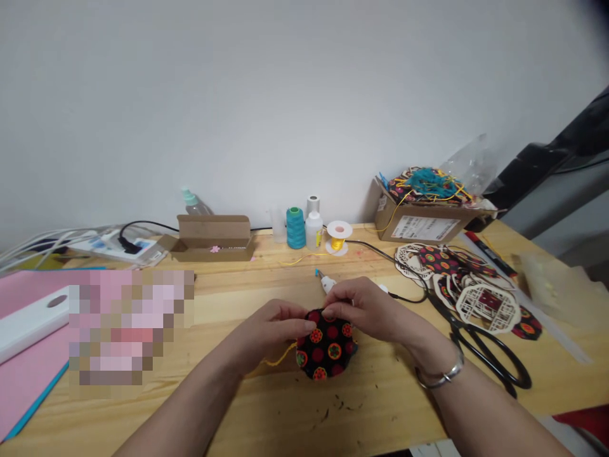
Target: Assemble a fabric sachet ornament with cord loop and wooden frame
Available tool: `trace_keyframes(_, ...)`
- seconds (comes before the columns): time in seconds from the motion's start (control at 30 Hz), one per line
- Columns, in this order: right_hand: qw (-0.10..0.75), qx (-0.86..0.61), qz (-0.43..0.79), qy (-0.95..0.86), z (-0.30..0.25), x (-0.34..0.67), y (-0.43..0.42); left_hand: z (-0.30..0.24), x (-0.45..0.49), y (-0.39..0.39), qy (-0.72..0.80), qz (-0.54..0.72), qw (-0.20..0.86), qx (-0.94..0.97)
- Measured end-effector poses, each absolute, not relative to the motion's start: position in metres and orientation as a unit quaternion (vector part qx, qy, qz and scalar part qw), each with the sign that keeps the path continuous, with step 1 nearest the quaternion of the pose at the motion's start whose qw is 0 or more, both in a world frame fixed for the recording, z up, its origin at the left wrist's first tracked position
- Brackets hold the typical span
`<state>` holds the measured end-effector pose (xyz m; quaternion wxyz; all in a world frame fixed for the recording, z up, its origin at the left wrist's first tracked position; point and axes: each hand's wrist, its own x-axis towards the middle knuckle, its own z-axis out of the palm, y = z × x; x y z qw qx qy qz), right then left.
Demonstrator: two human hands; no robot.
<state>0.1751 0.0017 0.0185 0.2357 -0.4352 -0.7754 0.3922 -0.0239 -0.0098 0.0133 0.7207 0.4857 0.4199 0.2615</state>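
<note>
Between my two hands is a rounded black fabric piece (pixel 328 349) printed with red and orange flowers. My left hand (pixel 278 327) pinches its upper left edge, and my right hand (pixel 359 308) pinches the top edge. A yellow cord (pixel 276 362) trails from its left side under my left wrist. Just behind my right hand lies a white tool (pixel 327 283) with a narrow metal tip, partly covered by that hand. Dark scraps (pixel 326 416) are scattered on the wooden table (pixel 228 406) in front of the fabric piece.
Black-handled scissors (pixel 495 358) and patterned cutouts (pixel 485 304) lie right. A filled cardboard box (pixel 419 219) stands behind them. Along the wall are a teal thread cone (pixel 295 228), a small bottle (pixel 314 230), a yellow thread spool (pixel 339 238) and an open carton (pixel 214 241).
</note>
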Motion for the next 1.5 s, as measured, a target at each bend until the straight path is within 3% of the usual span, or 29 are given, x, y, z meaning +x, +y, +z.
trace_keyframes(0.1, 0.237, -0.425, 0.38, -0.786, 0.018, 0.175, 0.0, 0.015, -0.028, -0.009, 0.39, 0.173, 0.733, 0.531)
trace_keyframes(0.37, 0.217, -0.385, 0.354, -0.824, 0.017, 0.174, -0.002, 0.009, -0.033, -0.008, 0.36, 0.127, 0.748, 0.544)
trace_keyframes(0.47, 0.295, -0.387, 0.307, -0.818, 0.014, 0.173, 0.0, 0.005, -0.032, -0.007, 0.362, 0.165, 0.749, 0.53)
trace_keyframes(0.6, 0.428, -0.407, 0.109, -0.8, 0.011, 0.168, 0.0, 0.002, -0.03, -0.005, 0.392, 0.264, 0.736, 0.484)
trace_keyframes(0.8, 0.372, -0.387, -0.089, -0.839, 0.006, 0.155, -0.009, 0.002, -0.024, -0.005, 0.402, 0.344, 0.717, 0.453)
trace_keyframes(1.1, 0.29, -0.371, -0.177, -0.864, 0.005, 0.153, -0.017, 0.008, -0.015, -0.008, 0.418, 0.338, 0.714, 0.449)
trace_keyframes(1.27, 0.297, -0.376, -0.171, -0.861, 0.003, 0.152, -0.015, 0.009, -0.013, -0.01, 0.421, 0.33, 0.714, 0.452)
trace_keyframes(1.5, 0.392, -0.441, -0.181, -0.787, 0.013, 0.164, -0.007, 0.004, -0.017, -0.009, 0.431, 0.319, 0.705, 0.464)
